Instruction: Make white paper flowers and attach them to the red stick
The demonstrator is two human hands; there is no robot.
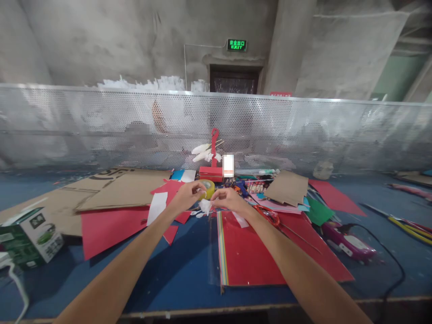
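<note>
Both of my hands are close together over the middle of the table. My left hand (189, 196) has its fingers pinched beside a roll of yellow tape (209, 191); whatever lies between the fingertips is too small to make out. With bent fingers, my right hand (228, 199) grips the edge of a crumpled white piece (204, 206), thin like paper or tissue, which hangs between the two hands. Small white petal-like bits (197, 214) lie just below it. Behind the hands stands a red paper form (213, 153) with white petal-shaped pieces (201, 152) against its upright strip.
Flat cardboard (124, 189) and red paper (111, 227) spread to the left, near a green-and-white box (32, 236). A stack of red sheets (253, 256) lies front right. Scissors (268, 215), a purple corded device (349, 243) and yellow-handled pliers (405, 227) are further right. A perforated metal screen (283, 121) closes the back.
</note>
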